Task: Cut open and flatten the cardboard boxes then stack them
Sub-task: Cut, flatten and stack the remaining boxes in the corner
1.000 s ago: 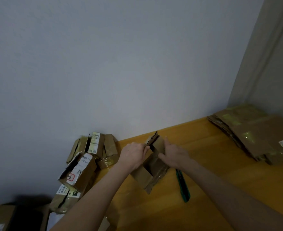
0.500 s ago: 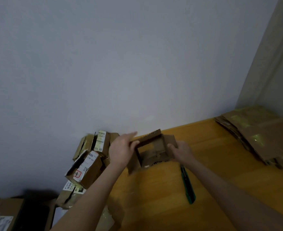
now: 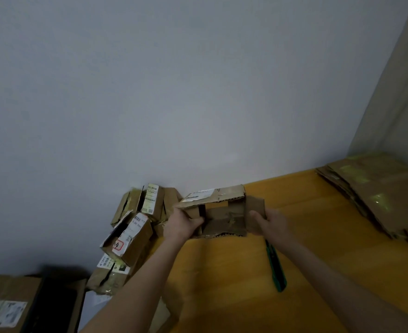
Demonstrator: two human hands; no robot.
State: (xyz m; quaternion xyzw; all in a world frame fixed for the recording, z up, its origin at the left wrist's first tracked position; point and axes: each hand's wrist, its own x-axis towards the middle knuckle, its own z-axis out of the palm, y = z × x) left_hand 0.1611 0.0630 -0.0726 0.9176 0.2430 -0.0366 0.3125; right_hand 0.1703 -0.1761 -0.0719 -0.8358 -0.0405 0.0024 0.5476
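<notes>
Cardboard sits between your hands at the middle of the frame: you hold the open cardboard box [image 3: 222, 212] with its hollow side turned toward you, so that you look into it; a white label [image 3: 199, 193] lies on its top panel. Your left hand [image 3: 181, 224] grips the box's left end, fingers curled round the flap there; your right hand [image 3: 267, 222] grips the flap at its right end, thumb on the near face. The box's lower edge comes close to the yellow wooden table [image 3: 234, 292]; whether it touches the top cannot be told.

Just right of your right forearm, a green knife [image 3: 276, 270] lies flat on the table, apart from both hands; its blade end is too small to make out. At the right edge of the frame the stack of flattened cardboard [image 3: 371, 193] rests on the table, well apart from the box. Left of your left hand, the pile of small boxes [image 3: 130, 236] leans against the grey wall [image 3: 174, 92]; several carry white shipping labels and strips of tape. In the lower left corner stands a large box [image 3: 6, 304] with a label on its top; a dark shape beside it is too dim to identify.
</notes>
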